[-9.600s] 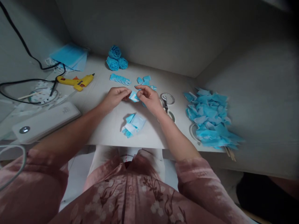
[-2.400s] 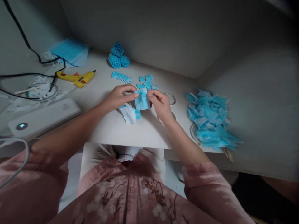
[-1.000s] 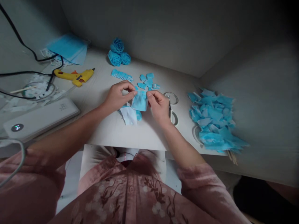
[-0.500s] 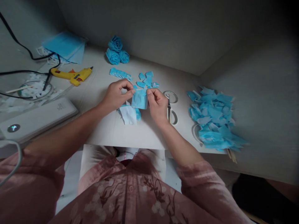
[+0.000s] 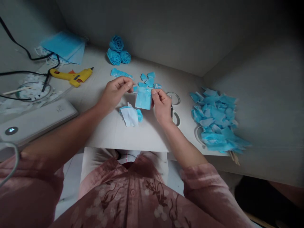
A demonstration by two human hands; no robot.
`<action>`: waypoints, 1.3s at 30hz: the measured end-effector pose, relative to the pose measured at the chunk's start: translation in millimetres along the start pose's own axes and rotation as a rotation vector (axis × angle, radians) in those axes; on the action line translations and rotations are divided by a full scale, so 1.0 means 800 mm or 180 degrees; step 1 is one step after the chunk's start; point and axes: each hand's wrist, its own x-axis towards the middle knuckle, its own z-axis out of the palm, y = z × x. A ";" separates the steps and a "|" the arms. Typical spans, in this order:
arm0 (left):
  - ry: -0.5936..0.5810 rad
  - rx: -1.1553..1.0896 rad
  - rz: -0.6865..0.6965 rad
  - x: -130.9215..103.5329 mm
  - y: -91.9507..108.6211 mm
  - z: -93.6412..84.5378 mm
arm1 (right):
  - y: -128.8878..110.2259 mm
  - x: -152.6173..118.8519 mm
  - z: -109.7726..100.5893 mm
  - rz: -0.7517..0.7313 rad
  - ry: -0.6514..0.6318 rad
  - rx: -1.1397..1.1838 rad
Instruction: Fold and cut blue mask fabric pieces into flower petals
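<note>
I see three blue roses (image 5: 117, 52) done at the back; my left hand (image 5: 114, 91) and right hand (image 5: 161, 104) pinch one blue square (image 5: 143, 98) above the table (image 5: 114, 133); a big heap of blue pieces (image 5: 217, 118) waits

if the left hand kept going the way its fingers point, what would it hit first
Probably the blue square pinched by the right hand; the left hand points right at its top edge, though depth is unclear.
</note>
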 end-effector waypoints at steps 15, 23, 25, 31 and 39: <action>-0.0832 -0.0104 -0.0496 -0.007 0.006 0.005 | -0.006 -0.006 0.003 -0.0163 -0.0088 -0.0028; -0.0426 -0.0150 -0.0426 -0.004 0.001 0.003 | -0.001 -0.004 0.008 0.0458 -0.0356 0.0759; -0.0333 -0.0111 -0.0349 -0.002 0.001 0.002 | -0.002 -0.002 0.008 0.0588 -0.0410 0.0936; -0.0323 -0.0060 -0.0336 -0.002 0.000 0.001 | -0.004 -0.002 0.008 0.0476 -0.0501 0.0598; -0.0463 -0.0166 -0.0519 -0.004 0.010 -0.002 | 0.002 0.001 0.007 0.0205 -0.0167 0.0428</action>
